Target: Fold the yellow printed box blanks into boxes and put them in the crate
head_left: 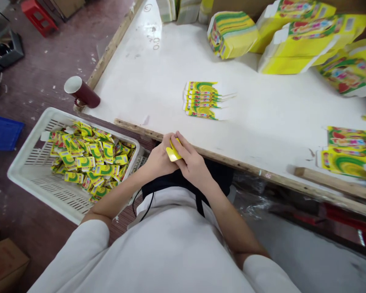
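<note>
Close to my body, at the table's front edge, both hands are closed round one small yellow carton (173, 151). My left hand (159, 161) wraps it from the left, hiding much of it. The fingers of my right hand (195, 167) press on it from the other side, and a yellow flap sticks out between the hands. Just beyond them on the table lies a fanned row of small flat cartons (203, 100), yellow and green with white flaps. Left of me, a white plastic basket (27, 162) holds a heap of small yellow-green cartons (93, 156).
A dark red mug (90, 96) lies tilted at the white table's (134, 87) left corner. Stacks of yellow cartons (295, 49) stand at the back right. More flat cartons (349, 150) and a wooden strip (332, 182) lie at right. A red stool (39, 17) stands on the floor.
</note>
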`<state>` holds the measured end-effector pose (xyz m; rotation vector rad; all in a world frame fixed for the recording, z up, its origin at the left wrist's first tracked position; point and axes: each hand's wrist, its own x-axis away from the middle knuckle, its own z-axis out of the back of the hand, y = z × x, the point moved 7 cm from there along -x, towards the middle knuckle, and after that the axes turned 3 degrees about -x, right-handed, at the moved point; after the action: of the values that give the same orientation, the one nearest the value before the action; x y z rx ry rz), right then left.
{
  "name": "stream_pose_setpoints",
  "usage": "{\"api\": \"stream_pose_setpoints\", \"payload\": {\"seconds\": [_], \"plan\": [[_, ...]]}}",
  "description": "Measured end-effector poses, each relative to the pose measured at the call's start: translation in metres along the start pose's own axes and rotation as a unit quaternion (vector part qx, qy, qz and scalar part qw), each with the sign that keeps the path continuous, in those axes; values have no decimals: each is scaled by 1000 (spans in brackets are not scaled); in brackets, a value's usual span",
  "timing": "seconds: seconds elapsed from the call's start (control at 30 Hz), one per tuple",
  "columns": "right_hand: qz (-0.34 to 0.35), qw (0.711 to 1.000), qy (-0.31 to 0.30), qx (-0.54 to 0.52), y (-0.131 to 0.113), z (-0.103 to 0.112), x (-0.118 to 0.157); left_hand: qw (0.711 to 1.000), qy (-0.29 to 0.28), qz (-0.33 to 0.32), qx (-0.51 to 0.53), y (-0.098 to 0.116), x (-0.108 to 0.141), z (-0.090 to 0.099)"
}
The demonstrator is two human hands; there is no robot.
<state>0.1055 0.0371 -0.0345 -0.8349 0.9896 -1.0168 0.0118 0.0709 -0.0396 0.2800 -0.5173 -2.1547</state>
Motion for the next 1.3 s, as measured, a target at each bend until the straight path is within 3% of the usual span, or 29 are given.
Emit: {"api": "stream_pose_setpoints", "payload": {"seconds": [0.17,0.33,0.47,0.53,0.67,0.77,0.83,0.9,1.03,1.17,1.23,1.3], "plan": [[-26,995,97,10,14,21,0,997,12,61,-34,-11,6,12],[3,999,-28,41,19,18,-4,997,10,71,-17,-21,13,28],[12,995,-76,56,16,28,-8,999,5,48,-3,-19,10,35],[12,997,-62,54,14,31,-9,999,3,42,-12,-15,8,37],[-2,999,42,10,11,27,-10,996,27,70,-48,-11,8,40],[-22,999,16,-41,17,16,-19,995,28,84,-48,-21,18,46],[-17,999,-24,-21,25,19,-37,989,34,126,-63,-44,33,60],[-5,997,-4,73,40,41,-67,970,54,211,-107,-80,59,82],[-53,963,33,264,96,90,-141,890,62,401,-206,-162,131,122],[-124,937,63,321,149,116,-187,834,24,506,-218,-215,192,125],[-143,931,43,334,163,113,-191,820,36,528,-221,-227,206,121],[-147,924,18,352,168,103,-182,828,58,512,-222,-228,204,118]]}}
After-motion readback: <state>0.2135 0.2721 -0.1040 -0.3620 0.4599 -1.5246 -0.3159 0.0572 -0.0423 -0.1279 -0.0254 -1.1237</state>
